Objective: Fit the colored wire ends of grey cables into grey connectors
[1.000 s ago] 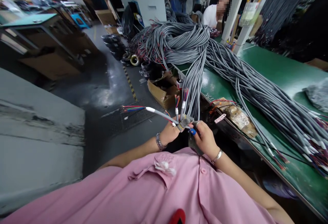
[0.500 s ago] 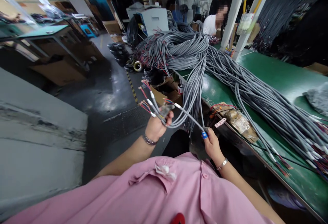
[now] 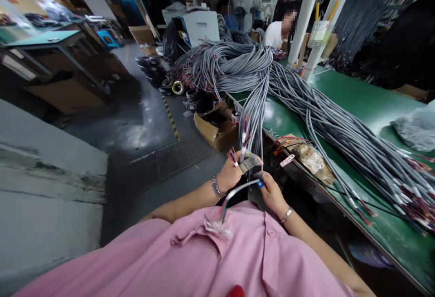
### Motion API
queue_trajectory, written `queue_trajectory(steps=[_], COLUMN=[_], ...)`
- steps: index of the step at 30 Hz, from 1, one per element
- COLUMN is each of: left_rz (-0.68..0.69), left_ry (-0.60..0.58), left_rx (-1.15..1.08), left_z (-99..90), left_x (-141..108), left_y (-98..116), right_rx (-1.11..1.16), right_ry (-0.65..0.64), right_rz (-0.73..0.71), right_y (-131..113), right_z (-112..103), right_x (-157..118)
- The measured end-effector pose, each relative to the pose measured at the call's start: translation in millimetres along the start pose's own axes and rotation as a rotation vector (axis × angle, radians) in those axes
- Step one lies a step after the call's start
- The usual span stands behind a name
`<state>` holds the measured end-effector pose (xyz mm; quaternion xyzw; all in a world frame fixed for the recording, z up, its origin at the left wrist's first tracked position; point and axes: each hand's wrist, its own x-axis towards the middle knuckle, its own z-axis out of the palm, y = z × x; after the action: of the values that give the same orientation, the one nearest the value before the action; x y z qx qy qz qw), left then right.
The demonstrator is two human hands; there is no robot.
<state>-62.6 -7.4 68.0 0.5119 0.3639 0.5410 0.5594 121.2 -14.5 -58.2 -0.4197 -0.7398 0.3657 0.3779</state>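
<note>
My left hand (image 3: 234, 172), with grey tape around the fingers, is closed around several grey cables whose white-banded ends (image 3: 243, 143) and coloured wires stick up above it. Close beside it on the right, my right hand (image 3: 271, 191) pinches a single grey cable (image 3: 243, 188). That cable bends to the left below my left hand, and its coloured wire end hangs in front of the pink shirt (image 3: 238, 251). A blue band is on my right thumb. Behind both hands, a strand of grey cables (image 3: 253, 107) hangs over the table edge from a large pile (image 3: 234, 64).
A green table (image 3: 353, 93) on the right bears long cable bundles (image 3: 343, 125) and a taped brown package (image 3: 314, 163). An open cardboard box (image 3: 217, 129) stands on the floor ahead. Farther back, a person in white (image 3: 273, 34) is near white posts. A grey cabinet (image 3: 50, 188) is at left.
My left hand has moved right, close to my right hand. The single cable's free end has swung from pointing up-left to hanging down-left. The view has shifted slightly.
</note>
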Motion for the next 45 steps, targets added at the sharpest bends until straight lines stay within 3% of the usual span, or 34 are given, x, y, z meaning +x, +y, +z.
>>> queue_trajectory(steps=[4,9,11,18,24,29,35,39,41,45], left_rz=[-0.029,0.010,0.034,0.008,0.005,-0.089,-0.184,-0.251,-0.280,-0.287], left_ry=[-0.144,0.148,0.202,0.079,0.109,-0.087,-0.209,-0.366,-0.400,-0.350], left_rx=[0.007,-0.085,-0.093,-0.023,0.111,0.280,0.336,0.366,0.323,0.254], left_z=[1.5,-9.5,-13.6,-18.3,-9.4,-1.2,3.0,3.9,3.9,5.3], left_x=[-5,-6,-11,-30,-18,-16,-19,-17,-14,-7], left_y=[-7,-12,-11,-8,-20,-29,-33,-40,-42,-41], right_rx=[0.015,0.089,0.138,0.219,0.090,0.032,0.406,0.498,0.527,0.590], right_ry=[0.053,0.139,0.144,0.131,0.059,0.110,0.147,0.213,0.135,-0.004], right_rz=[-0.029,0.058,0.102,0.193,0.088,0.151,0.190,0.204,0.235,0.336], right_y=[6,7,6,7,5,-14,-58,-74,-75,-73], right_z=[1,1,2,11,7,-13,-32,-37,-44,-54], right_x=[-1,-1,0,5,0,-9,-11,-5,1,11])
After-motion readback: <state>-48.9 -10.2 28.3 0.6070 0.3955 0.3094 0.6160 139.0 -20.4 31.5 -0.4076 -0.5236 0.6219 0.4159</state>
